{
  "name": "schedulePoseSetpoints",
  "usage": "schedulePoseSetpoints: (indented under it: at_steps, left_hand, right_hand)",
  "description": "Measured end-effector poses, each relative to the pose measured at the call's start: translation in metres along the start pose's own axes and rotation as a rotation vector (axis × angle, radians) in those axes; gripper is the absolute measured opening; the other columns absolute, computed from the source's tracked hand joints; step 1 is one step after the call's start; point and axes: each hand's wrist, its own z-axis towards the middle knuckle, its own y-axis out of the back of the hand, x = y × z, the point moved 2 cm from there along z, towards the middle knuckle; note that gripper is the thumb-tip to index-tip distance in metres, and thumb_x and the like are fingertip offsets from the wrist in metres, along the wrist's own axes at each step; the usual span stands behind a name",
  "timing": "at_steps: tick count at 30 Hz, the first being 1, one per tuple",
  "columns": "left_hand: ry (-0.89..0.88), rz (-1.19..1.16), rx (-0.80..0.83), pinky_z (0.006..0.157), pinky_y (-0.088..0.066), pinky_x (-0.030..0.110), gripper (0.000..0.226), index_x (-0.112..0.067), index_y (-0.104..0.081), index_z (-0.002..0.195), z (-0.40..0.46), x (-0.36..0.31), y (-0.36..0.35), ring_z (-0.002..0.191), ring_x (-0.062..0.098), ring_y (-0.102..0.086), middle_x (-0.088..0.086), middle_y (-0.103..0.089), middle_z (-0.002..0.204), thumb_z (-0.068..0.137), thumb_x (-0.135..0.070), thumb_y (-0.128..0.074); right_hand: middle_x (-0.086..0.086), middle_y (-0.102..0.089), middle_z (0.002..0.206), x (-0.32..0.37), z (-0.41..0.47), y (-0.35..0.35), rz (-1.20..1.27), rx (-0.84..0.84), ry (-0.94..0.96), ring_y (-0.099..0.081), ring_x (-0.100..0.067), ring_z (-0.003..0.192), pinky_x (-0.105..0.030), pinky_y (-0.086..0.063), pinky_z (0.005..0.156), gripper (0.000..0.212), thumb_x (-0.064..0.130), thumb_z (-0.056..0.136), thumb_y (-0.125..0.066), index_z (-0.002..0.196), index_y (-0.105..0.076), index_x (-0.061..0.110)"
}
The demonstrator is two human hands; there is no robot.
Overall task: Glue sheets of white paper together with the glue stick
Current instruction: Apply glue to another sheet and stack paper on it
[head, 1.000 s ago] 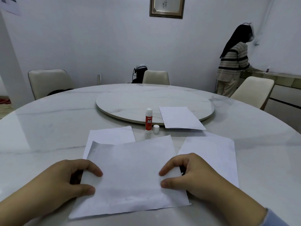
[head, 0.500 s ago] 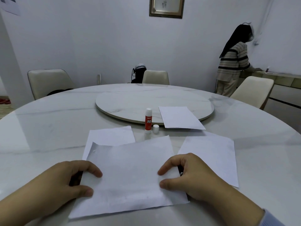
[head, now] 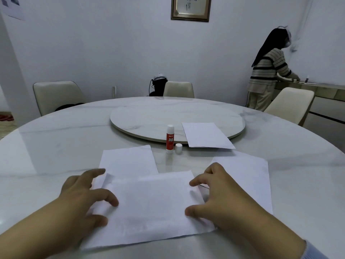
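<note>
A white sheet (head: pixel 151 208) lies flat on the table right in front of me, its far left corner curled up. My left hand (head: pixel 82 200) rests on its left edge with fingers spread, thumb and one finger on top. My right hand (head: pixel 222 199) rests on its right edge, thumb and fingertips touching the paper. Partly under it lies a second sheet (head: pixel 128 159) at the left, and a third sheet (head: pixel 248 176) lies to the right. The uncapped red and white glue stick (head: pixel 170 139) stands upright beyond them, its white cap (head: pixel 178 148) beside it.
The round marble table (head: pixel 56 146) carries a raised turntable (head: pixel 149 118) with another white sheet (head: pixel 205 135) hanging over its near rim. Chairs (head: pixel 56 96) stand around the table. A person in a striped top (head: pixel 268 75) stands at a counter at the far right.
The near sheet has come down and toward me onto the table. The fingers of both hands have uncurled from its edges and spread out over it.
</note>
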Motion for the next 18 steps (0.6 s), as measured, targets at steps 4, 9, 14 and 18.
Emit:
schedulePoseSetpoints:
  at_steps: [4,9,14,18]
  left_hand:
    - [-0.03,-0.07,-0.203,0.113,-0.015,0.024,0.024,-0.051,-0.045,0.114,0.01,-0.03,-0.003,0.141,0.009,-0.009,-0.02,-0.012,0.153,0.092,-0.043,-0.046]
    - [-0.012,-0.009,-0.114,0.109,0.006,0.015,0.101,-0.027,-0.004,0.151,0.029,-0.057,-0.039,0.146,0.004,0.004,-0.01,0.002,0.16,0.056,-0.058,0.014]
    - [0.046,0.118,0.022,0.117,0.007,0.027,0.117,-0.026,0.008,0.15,0.027,-0.05,-0.042,0.146,0.009,0.013,-0.005,0.014,0.159,0.049,-0.083,0.021]
    - [0.125,0.147,0.053,0.119,0.008,0.031,0.096,-0.022,0.013,0.149,0.023,-0.046,-0.04,0.146,0.012,0.015,0.001,0.018,0.159,0.072,-0.079,0.003]
  right_hand:
    - [0.011,-0.04,0.128,0.024,0.011,-0.008,-0.017,-0.11,0.142,-0.046,-0.009,0.114,-0.024,-0.038,0.097,0.037,0.039,0.092,-0.052,0.127,-0.056,0.027]
    - [0.001,-0.003,0.163,0.043,0.03,-0.059,-0.21,0.057,0.214,0.0,-0.015,0.149,-0.032,-0.001,0.12,0.055,0.034,0.101,-0.024,0.153,-0.013,0.019]
    - [0.004,0.013,0.162,0.032,0.03,-0.067,-0.264,0.122,0.128,0.013,-0.012,0.148,-0.034,0.008,0.12,0.069,0.055,0.095,-0.017,0.153,0.006,0.024]
    - [0.003,0.015,0.161,0.027,0.03,-0.065,-0.27,0.116,0.081,0.013,-0.012,0.148,-0.031,0.009,0.118,0.075,0.06,0.093,-0.016,0.152,0.008,0.021]
